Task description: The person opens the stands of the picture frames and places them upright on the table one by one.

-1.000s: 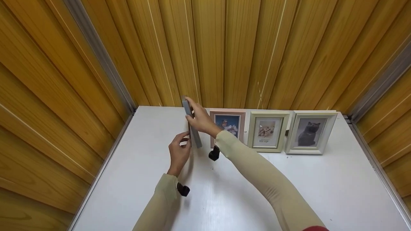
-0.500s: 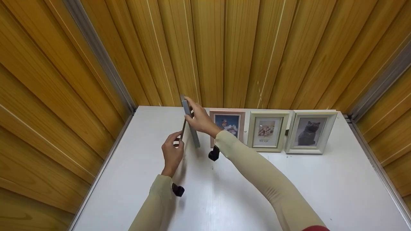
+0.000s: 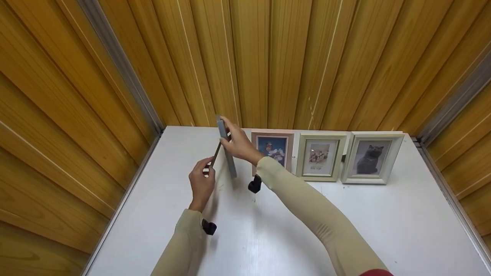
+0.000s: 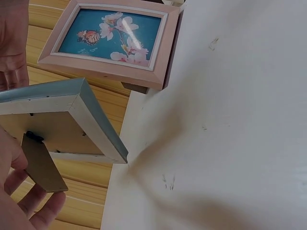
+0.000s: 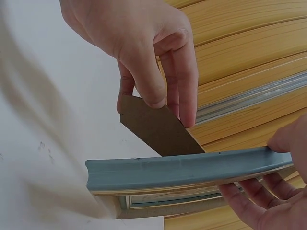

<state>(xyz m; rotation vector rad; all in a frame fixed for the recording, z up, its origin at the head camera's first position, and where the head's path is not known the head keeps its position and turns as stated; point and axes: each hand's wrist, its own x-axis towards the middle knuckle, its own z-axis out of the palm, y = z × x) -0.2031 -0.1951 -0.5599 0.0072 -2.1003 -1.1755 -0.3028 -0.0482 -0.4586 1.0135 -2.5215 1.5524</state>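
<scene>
A grey-blue picture frame stands nearly edge-on to me at the left of the row. My right hand grips it near its top, thumb on one side and fingers on the other. Its brown back panel, in a pale border, shows in the left wrist view. Hinged there is a brown stand leg, swung out at an angle. My left hand pinches the free end of that leg between thumb and fingers. In the right wrist view the leg sticks out behind the blue edge.
Right of the blue frame stand a pink frame with a butterfly picture, a pale green frame and a white frame with a cat picture. They line the back of the white table, near the wood-plank wall.
My left hand has moved left and slightly towards me, swinging the stand leg out from the frame's back. The right hand keeps its hold; the frame's lower end has shifted slightly left.
</scene>
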